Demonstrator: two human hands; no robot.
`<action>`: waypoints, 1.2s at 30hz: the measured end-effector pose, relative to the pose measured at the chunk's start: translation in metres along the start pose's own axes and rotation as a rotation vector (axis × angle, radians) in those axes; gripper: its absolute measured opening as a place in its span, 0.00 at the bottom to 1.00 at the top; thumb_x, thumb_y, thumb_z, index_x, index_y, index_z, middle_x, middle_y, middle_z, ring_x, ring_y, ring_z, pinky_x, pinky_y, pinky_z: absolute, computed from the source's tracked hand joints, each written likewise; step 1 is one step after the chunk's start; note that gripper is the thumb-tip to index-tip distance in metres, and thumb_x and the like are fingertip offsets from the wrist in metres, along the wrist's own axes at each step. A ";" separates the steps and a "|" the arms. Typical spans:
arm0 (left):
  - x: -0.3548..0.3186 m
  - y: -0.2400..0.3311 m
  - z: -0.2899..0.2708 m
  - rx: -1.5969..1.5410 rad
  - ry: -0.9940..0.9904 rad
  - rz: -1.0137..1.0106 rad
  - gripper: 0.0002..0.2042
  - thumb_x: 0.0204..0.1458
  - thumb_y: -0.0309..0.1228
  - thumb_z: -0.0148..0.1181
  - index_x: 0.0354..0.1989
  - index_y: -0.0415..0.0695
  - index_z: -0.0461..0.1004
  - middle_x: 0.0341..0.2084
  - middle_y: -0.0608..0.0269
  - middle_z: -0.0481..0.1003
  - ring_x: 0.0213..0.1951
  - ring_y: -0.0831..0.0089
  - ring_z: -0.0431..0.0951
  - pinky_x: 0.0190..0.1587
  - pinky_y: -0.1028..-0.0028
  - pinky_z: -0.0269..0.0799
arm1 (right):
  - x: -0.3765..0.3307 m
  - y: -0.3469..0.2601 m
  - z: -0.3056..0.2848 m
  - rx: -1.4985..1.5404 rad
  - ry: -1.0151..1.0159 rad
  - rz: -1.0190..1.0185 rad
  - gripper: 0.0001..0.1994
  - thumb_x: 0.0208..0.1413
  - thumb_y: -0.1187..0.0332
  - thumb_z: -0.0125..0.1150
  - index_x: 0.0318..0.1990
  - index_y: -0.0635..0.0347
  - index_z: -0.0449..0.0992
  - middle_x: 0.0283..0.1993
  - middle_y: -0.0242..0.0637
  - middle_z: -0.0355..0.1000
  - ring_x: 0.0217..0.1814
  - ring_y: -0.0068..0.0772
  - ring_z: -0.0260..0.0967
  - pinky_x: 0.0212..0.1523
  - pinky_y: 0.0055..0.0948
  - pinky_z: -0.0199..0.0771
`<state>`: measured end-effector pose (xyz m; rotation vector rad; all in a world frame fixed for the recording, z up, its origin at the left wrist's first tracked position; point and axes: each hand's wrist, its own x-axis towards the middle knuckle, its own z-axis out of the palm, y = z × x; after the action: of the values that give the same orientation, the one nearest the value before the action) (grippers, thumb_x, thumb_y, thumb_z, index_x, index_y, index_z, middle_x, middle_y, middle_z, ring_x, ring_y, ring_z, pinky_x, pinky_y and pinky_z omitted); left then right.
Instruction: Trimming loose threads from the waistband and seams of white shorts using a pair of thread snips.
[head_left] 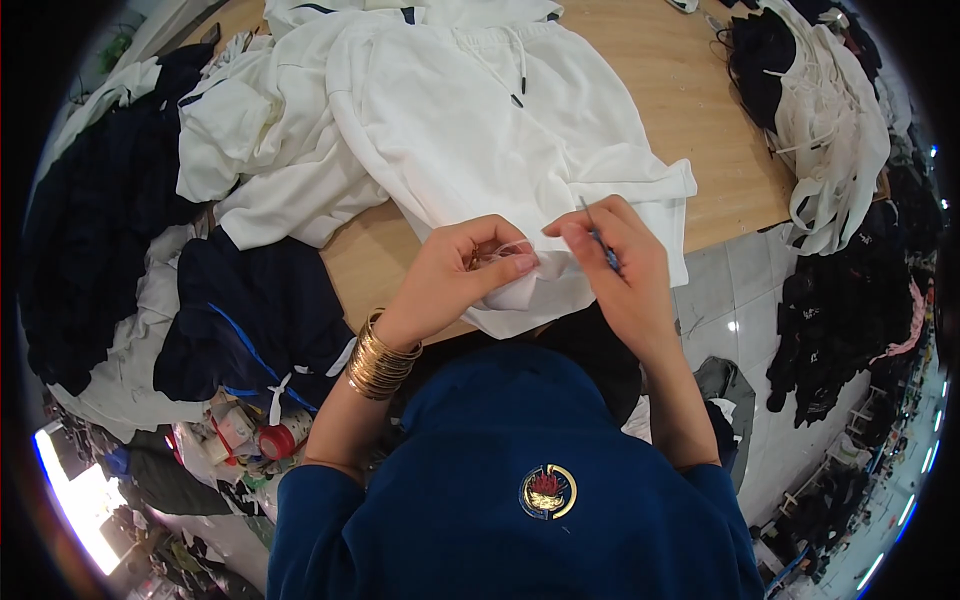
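White shorts point(480, 110), head view: spread on wooden table point(720, 150), leg end hanging off near side. Left hand point(450, 272) pinching bit of fabric near leg end, thumb pressed to fingers. Right hand point(632, 285) just beside it, fingers curled round small blue-handled tool point(611, 259), thin tip poking up. Gold bangles point(380, 362) on left wrist, btw.

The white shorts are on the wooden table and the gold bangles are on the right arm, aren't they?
Not quite: the head view shows the gold bangles on the left arm. The white shorts are on the wooden table.
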<state>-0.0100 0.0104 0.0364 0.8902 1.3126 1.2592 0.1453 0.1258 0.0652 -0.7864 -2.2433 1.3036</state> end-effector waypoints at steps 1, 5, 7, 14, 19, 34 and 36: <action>0.000 0.002 -0.001 -0.031 0.017 -0.023 0.07 0.52 0.28 0.58 0.36 0.37 0.73 0.28 0.70 0.75 0.32 0.86 0.71 0.35 0.84 0.67 | -0.001 -0.001 -0.004 0.000 0.000 0.001 0.07 0.47 0.73 0.61 0.35 0.62 0.75 0.31 0.35 0.66 0.28 0.31 0.65 0.30 0.24 0.64; -0.001 0.006 -0.003 -0.095 0.046 -0.065 0.06 0.53 0.28 0.57 0.34 0.39 0.72 0.29 0.70 0.74 0.32 0.87 0.70 0.37 0.85 0.66 | -0.012 0.000 -0.015 -0.093 -0.125 0.051 0.10 0.47 0.69 0.61 0.38 0.57 0.73 0.31 0.34 0.69 0.30 0.31 0.66 0.31 0.26 0.64; 0.000 0.008 -0.004 -0.085 0.039 -0.072 0.06 0.53 0.28 0.57 0.35 0.39 0.72 0.29 0.70 0.74 0.32 0.86 0.71 0.37 0.85 0.66 | -0.014 -0.001 -0.017 -0.243 -0.147 -0.010 0.10 0.47 0.66 0.62 0.38 0.55 0.73 0.30 0.34 0.70 0.30 0.31 0.67 0.31 0.26 0.62; 0.000 0.012 -0.003 -0.039 0.026 -0.070 0.06 0.53 0.28 0.57 0.35 0.39 0.72 0.29 0.69 0.74 0.33 0.86 0.72 0.39 0.84 0.67 | -0.018 0.007 -0.019 -0.484 -0.071 -0.282 0.15 0.45 0.53 0.63 0.31 0.53 0.72 0.23 0.28 0.68 0.24 0.28 0.65 0.28 0.27 0.53; -0.001 0.013 -0.002 -0.036 0.023 -0.058 0.06 0.53 0.28 0.57 0.35 0.39 0.72 0.29 0.71 0.74 0.32 0.87 0.71 0.37 0.84 0.66 | -0.018 0.005 -0.017 -0.551 -0.059 -0.265 0.14 0.46 0.52 0.62 0.28 0.53 0.72 0.20 0.27 0.66 0.23 0.28 0.63 0.27 0.28 0.53; 0.000 0.014 0.001 0.002 0.021 -0.057 0.06 0.53 0.29 0.57 0.34 0.39 0.72 0.27 0.72 0.74 0.30 0.88 0.70 0.35 0.85 0.65 | -0.019 0.005 -0.017 -0.558 -0.031 -0.299 0.15 0.46 0.52 0.63 0.26 0.53 0.71 0.19 0.27 0.65 0.22 0.27 0.62 0.27 0.28 0.52; 0.000 0.014 0.001 0.005 0.026 -0.061 0.06 0.53 0.29 0.57 0.34 0.39 0.72 0.27 0.72 0.74 0.31 0.88 0.70 0.35 0.85 0.65 | -0.018 0.003 -0.019 -0.576 -0.020 -0.284 0.15 0.46 0.52 0.63 0.26 0.53 0.72 0.19 0.27 0.64 0.22 0.27 0.62 0.27 0.28 0.52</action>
<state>-0.0113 0.0126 0.0501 0.8334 1.3538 1.2244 0.1708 0.1275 0.0696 -0.5982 -2.6606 0.5361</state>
